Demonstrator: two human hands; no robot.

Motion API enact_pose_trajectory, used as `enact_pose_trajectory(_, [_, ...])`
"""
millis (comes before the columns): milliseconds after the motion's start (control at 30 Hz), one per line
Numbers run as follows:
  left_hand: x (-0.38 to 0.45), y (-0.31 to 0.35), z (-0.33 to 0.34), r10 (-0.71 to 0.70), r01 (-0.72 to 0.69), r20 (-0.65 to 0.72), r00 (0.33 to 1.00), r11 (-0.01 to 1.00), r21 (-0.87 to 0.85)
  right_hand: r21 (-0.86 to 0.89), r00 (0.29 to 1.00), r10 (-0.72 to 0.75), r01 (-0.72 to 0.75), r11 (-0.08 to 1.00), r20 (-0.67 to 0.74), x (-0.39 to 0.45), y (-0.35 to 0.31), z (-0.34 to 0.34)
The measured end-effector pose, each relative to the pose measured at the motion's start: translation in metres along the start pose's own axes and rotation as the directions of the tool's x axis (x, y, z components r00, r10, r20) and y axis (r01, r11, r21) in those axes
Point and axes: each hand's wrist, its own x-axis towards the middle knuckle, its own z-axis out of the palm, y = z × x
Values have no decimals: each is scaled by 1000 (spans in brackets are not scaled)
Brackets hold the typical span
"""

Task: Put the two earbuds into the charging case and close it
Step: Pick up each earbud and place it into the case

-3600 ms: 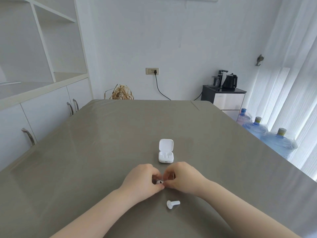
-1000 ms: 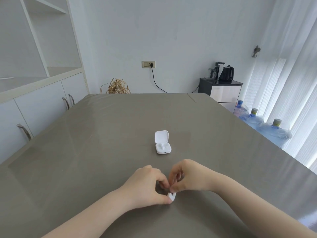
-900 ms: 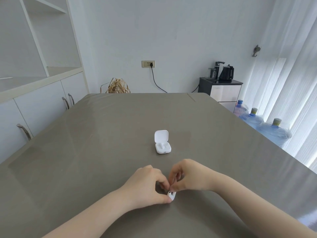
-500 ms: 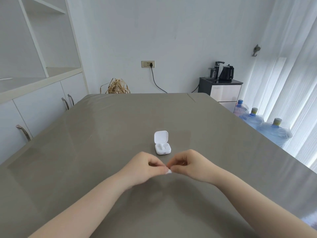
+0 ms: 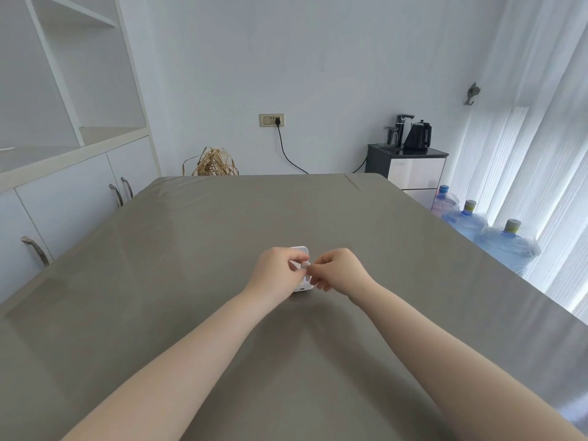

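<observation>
The white charging case [image 5: 302,287] stands open on the grey table [image 5: 197,237], mostly covered by my hands; only its lid top and the front of its base show. My left hand [image 5: 276,271] and my right hand [image 5: 338,269] meet fingertip to fingertip directly over the case. Between the fingertips a small white earbud [image 5: 306,265] is pinched, just above the case's opening. Both hands seem to hold it. The other earbud is not visible, and the inside of the case is hidden.
White cabinets with metal handles [image 5: 117,194] run along the table's left side. Beyond the right edge stand several blue water bottles [image 5: 506,246]. A dark stand with a kettle [image 5: 419,135] sits against the back wall, near a straw bundle [image 5: 214,162].
Both hands have moved away from me, from the near table surface up to the case, carrying the earbud lifted from the table. They now cover most of the case.
</observation>
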Motion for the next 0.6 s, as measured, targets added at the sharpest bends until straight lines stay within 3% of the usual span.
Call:
enact_pose_trajectory(133, [9, -10, 6, 55, -62, 51, 997, 986, 153, -50, 999, 51, -51, 997, -3, 16, -3, 0])
enact_pose_trajectory(333, [16, -25, 20, -22, 32, -65, 998, 986, 162, -161, 994, 103, -107, 981, -30, 27, -5, 8])
enact_pose_trajectory(600, [21, -39, 31, -69, 78, -72, 995, 988, 133, -198, 981, 192, -191, 961, -16, 37, -5, 16])
